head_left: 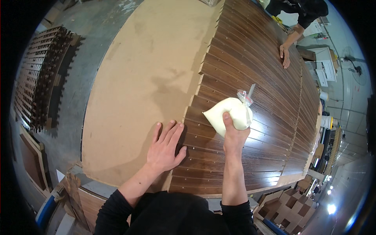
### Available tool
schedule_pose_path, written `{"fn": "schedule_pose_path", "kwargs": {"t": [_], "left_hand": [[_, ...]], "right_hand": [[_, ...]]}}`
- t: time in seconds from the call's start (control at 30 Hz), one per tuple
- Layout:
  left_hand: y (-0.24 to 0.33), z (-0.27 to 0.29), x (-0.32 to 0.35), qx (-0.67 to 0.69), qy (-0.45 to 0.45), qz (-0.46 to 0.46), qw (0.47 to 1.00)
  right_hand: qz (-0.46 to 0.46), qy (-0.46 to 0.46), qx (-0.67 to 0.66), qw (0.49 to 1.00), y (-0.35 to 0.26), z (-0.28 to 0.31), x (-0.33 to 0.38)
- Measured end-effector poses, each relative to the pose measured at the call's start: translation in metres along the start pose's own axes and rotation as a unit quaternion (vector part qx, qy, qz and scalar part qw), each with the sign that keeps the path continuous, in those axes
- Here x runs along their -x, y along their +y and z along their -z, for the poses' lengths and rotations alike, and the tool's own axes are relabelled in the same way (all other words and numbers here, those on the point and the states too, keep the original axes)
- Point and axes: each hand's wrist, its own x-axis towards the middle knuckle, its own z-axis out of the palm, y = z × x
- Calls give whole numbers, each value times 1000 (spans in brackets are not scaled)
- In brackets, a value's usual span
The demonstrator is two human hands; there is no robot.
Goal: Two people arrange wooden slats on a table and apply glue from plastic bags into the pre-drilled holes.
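My right hand (236,140) is closed round a soft plastic bag (223,111) full of a pale cream-coloured filling. The bag's twisted clear end is tied off with something reddish, and its pointed corner faces left. It is held over dark brown wood boards (219,86) dotted with small light spots. My left hand (166,147) lies flat, fingers spread, across the boards' uneven left ends and the bare tan panel (129,98) beside them. Whether anything is coming out of the bag's tip cannot be seen.
Another person's hand (284,56) rests on the boards at the far right. Slatted dark wood pieces (39,78) are stacked on the floor at left. Stacked brown blocks (290,207) stand at lower right. White buckets (326,122) sit beyond the table's right edge.
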Motion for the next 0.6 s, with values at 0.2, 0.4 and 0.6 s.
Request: {"fn": "schedule_pose_path", "kwargs": {"t": [0.2, 0.4, 0.6], "left_hand": [[-1, 1, 1, 1, -2, -2, 1000], [0, -1, -1, 13, -11, -1, 1000], [1, 2, -1, 11, -10, -1, 1000]], "right_hand": [[0, -14, 41, 999, -1, -1, 3], [11, 16, -70, 997, -9, 7, -12], [-4, 24, -31, 999, -11, -1, -31]]}}
